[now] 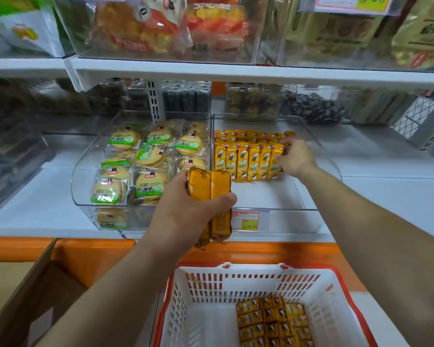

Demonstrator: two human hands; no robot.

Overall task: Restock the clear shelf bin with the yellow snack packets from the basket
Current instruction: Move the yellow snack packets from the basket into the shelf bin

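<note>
At the far left a brown cardboard box [23, 296] stands open below the shelf [386, 196]. On the shelf, a bin of round biscuits [135, 166] in green-labelled wrappers sits just left of the clear bin [266, 194], their walls touching.

The left hand [186, 211] is raised in front of the seam between the two bins. It grips a small stack of yellow packets [211, 186], with the thumb wrapped across the face of the stack and the packets standing out above and below the fist.

Inside the clear bin, a front row of packets [246, 160] stands upright against more packets behind it, filling the back of the bin; the front part of its floor is bare. A price tag [248, 220] is on its front wall.

The right hand [296, 159] reaches into the bin from the right, fingers curled onto the rightmost packet of the front row.

Below, the white basket [211, 291] with a red rim holds loose packets [273, 321] laid flat in its right part, well apart from both hands.
</note>
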